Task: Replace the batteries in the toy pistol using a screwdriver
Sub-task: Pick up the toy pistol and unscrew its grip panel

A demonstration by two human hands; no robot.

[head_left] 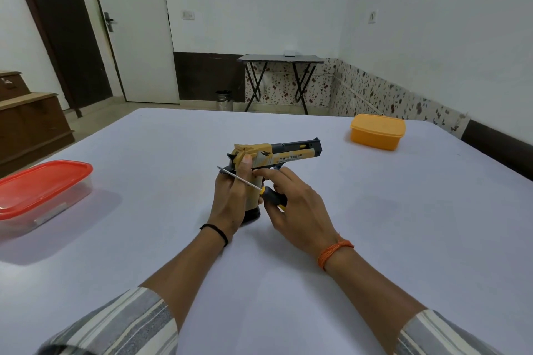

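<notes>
Two bare hands meet at the middle of the frame over a white table (375, 239), working on a yellow and dark grey plastic toy pistol (277, 154) that stands upright on the butt of its grip, barrel pointing toward the right of the frame. The left hand (230, 199) curls round the back of the grip from the left, thumb pressed up against the yellow slide. The right hand (294, 204) holds a screwdriver with a black and yellow handle (274, 196) in its curled lower fingers, while its forefinger stretches out to touch the pistol's side just above the grip; the thin metal shaft runs up and left across the left hand's fingers (its tip ends in the air beside the pistol's rear). At the left edge sits a clear plastic box with a red lid (43, 187), and in the upper right of the table a closed orange plastic box (377, 131), both well apart from the hands.
</notes>
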